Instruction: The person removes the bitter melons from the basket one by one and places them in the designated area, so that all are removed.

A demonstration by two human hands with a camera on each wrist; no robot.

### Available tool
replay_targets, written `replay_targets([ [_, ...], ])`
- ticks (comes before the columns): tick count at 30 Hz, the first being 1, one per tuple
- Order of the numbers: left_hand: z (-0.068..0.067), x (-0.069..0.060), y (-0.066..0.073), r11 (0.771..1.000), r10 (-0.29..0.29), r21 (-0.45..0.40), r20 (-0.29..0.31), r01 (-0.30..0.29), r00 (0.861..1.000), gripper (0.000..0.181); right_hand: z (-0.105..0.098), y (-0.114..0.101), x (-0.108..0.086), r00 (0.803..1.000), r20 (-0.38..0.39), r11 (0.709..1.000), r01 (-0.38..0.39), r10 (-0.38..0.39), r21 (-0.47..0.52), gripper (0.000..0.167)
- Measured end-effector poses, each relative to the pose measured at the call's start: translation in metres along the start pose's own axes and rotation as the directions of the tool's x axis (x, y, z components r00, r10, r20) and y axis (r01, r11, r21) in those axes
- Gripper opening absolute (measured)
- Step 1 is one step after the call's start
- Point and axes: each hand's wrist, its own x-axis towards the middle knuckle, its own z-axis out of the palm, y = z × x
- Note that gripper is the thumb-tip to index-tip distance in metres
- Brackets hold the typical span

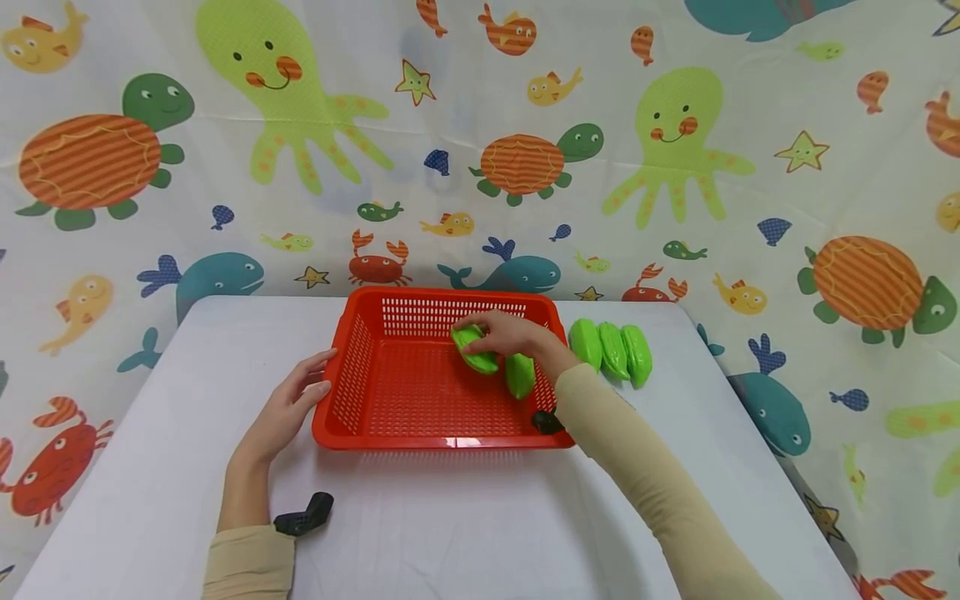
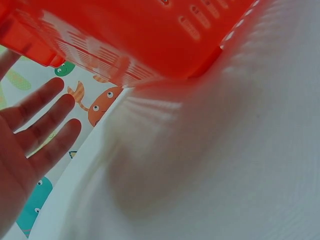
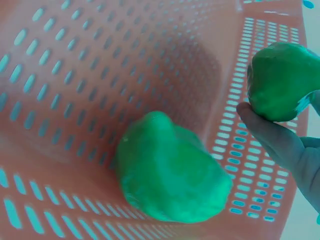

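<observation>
My right hand (image 1: 506, 332) reaches into the red plastic basket (image 1: 450, 444) and pinches a glossy green star fruit (image 1: 474, 350) between thumb and fingers. In the right wrist view this held star fruit (image 3: 282, 82) is up at the right, beside the slotted wall. A second star fruit (image 1: 520, 375) lies in the right part of the basket, partly under the right wrist. My left hand (image 1: 288, 408) rests its fingertips against the basket's left rim. In the left wrist view several fingers (image 2: 47, 135) are stretched out beside the basket's outer wall.
Three more green star fruits (image 1: 613, 350) lie in a row on the white table (image 1: 450, 533), right of the basket. Behind the table hangs a curtain (image 1: 480, 100) printed with sea animals. Black wrist devices (image 1: 306, 515) sit on both wrists.
</observation>
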Motion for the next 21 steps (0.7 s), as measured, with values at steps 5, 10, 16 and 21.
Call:
replay_targets([
  [5,0.000,0.000,0.002,1.000,-0.008,-0.001,0.003,0.008,1.000,0.057,-0.009,-0.003,-0.006,0.999,-0.013,0.999,0.037,-0.037,0.002,0.045],
  [10,0.000,0.000,0.002,1.000,-0.010,-0.004,-0.001,0.010,1.000,0.057,-0.017,-0.011,-0.015,0.998,-0.021,0.998,0.058,-0.058,0.024,0.046],
  [16,-0.001,0.001,0.001,1.000,-0.015,0.001,-0.007,0.015,1.000,0.057,-0.025,-0.017,-0.026,0.995,-0.059,0.996,0.085,-0.084,0.015,0.047],
  [21,-0.002,0.001,0.002,1.000,-0.018,0.004,-0.006,0.018,1.000,0.058,-0.030,-0.023,-0.038,0.993,-0.112,0.995,0.055,-0.045,0.086,0.046],
])
